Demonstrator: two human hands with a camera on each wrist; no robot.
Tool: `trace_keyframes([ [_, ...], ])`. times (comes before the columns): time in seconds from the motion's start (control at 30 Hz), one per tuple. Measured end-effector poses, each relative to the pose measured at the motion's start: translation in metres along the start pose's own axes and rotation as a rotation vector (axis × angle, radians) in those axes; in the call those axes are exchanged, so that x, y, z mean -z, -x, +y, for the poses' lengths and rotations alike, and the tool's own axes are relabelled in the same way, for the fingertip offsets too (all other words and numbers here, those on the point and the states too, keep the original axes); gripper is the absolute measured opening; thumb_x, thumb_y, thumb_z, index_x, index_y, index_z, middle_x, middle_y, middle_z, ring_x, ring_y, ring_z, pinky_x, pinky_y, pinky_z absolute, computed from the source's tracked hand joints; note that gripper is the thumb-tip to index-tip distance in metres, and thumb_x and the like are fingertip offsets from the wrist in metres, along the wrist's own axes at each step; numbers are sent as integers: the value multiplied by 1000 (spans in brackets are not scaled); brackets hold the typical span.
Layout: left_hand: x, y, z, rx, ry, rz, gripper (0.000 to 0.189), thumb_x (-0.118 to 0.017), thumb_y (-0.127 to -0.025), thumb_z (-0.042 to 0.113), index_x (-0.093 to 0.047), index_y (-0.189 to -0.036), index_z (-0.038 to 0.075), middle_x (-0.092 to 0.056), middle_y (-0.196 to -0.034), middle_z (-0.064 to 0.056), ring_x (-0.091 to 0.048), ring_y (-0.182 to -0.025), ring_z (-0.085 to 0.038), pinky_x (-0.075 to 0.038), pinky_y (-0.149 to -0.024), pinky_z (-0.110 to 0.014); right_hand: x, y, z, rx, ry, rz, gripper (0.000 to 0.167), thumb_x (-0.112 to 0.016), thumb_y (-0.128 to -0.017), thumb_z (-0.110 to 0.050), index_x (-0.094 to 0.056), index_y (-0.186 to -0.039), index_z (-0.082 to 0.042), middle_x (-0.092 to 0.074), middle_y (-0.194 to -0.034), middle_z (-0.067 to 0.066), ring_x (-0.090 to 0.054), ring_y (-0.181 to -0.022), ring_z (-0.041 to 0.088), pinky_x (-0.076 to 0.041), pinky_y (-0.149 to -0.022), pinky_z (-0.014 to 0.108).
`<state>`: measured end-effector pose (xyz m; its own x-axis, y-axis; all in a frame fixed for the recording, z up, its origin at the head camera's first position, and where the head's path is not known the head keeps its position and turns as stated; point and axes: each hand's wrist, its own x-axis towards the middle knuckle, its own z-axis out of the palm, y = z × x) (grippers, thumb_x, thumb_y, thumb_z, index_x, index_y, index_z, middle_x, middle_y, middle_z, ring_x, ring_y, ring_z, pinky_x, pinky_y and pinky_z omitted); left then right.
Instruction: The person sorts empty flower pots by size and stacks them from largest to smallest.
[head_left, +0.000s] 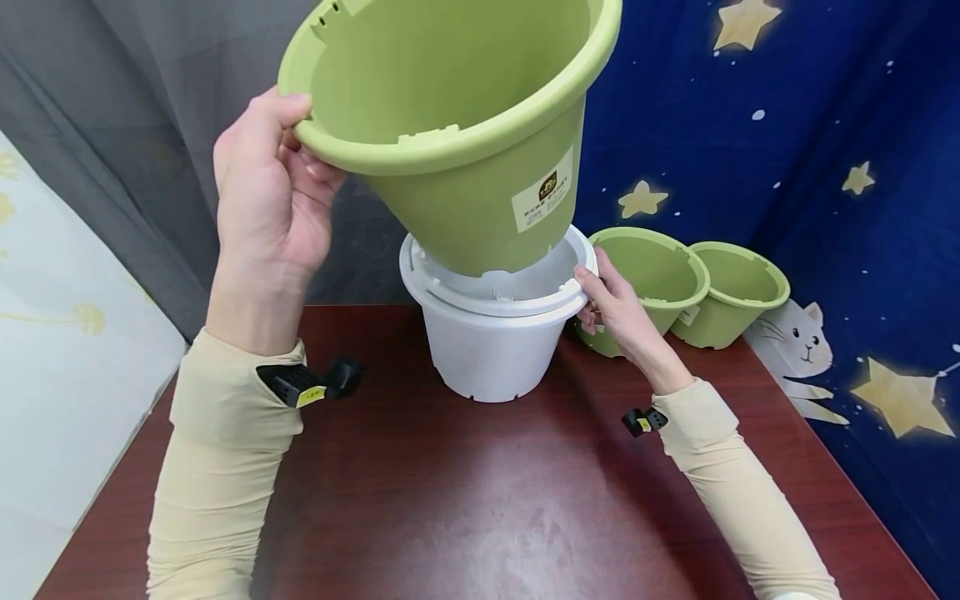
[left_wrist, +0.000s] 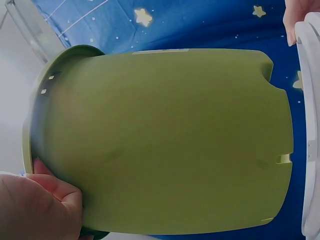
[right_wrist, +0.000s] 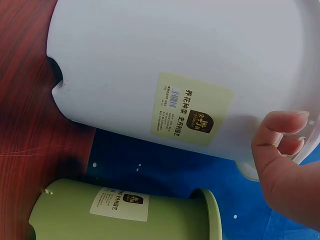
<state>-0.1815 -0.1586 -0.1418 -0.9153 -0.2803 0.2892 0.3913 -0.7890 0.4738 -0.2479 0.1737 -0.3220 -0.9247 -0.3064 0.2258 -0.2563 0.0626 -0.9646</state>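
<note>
Green pot (head_left: pixel 457 192) tilted, rim held in my left hand (head_left: pixel 270 187); long axis slants down-right from that grip, base above, apart from white pots (head_left: pixel 491 350), I judge 2 nested. Right hand (head_left: pixel 618 304), nearer them, pinches their rim.

Carries, as a reddish-brown table (head_left: pixel 450 500), a white pot (head_left: pixel 491 358) at twelve o'clock, plus two green pots (head_left: pixel 648 271) between one and two o'clock.

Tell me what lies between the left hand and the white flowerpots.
The left wrist view shows the tilted green flowerpot, held by the left hand, then a gap before the white flowerpots.
</note>
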Motion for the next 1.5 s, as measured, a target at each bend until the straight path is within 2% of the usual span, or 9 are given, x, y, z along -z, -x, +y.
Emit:
trace_keyframes([
  [0.33, -2, 0, -7, 14, -25, -31, 14, -46, -97, -11, -57, -90, -14, -55, -66, -15, -42, -47, -15, -32, -42, -20, -1, 0, -1, 8, 0, -2, 53, -47, -108, -34, -30, -152, -9, -50, -71, 7, -45, -54, 15, -39, -44, 24],
  [0.57, -1, 0, -9, 8, -45, -47, 13, -46, -97, -13, -57, -90, -15, -54, -65, -15, -41, -47, -15, -32, -42, -20, -1, 1, -1, 2, -8, -7, 55, -46, -108, -34, -27, -156, -14, -50, -69, 5, -45, -54, 15, -39, -45, 24],
  [1.2, 0, 2, -14, 20, -96, -53, 11, -47, -96, -12, -58, -93, -13, -52, -67, -12, -43, -48, -15, -33, -42, -18, -2, 1, -1, 9, -8, -5, 52, -47, -108, -34, -30, -153, -14, -49, -68, 4, -45, -53, 15, -38, -44, 24],
  [1.37, 1, 3, -16, 23, -122, -61, 11, -50, -96, -11, -59, -100, -13, -52, -70, -13, -46, -50, -15, -36, -43, -18, -2, 1, 0, 15, -10, -4, 46, -46, -109, -33, -34, -148, -12, -49, -68, 5, -44, -54, 15, -38, -44, 24],
  [1.5, 2, 5, -17, 27, -130, -68, 12, -51, -95, -11, -59, -104, -13, -53, -71, -13, -47, -51, -15, -38, -42, -18, -2, 1, 0, 15, -9, -10, 49, -46, -109, -33, -32, -151, -12, -49, -68, 5, -44, -54, 15, -38, -45, 24],
])
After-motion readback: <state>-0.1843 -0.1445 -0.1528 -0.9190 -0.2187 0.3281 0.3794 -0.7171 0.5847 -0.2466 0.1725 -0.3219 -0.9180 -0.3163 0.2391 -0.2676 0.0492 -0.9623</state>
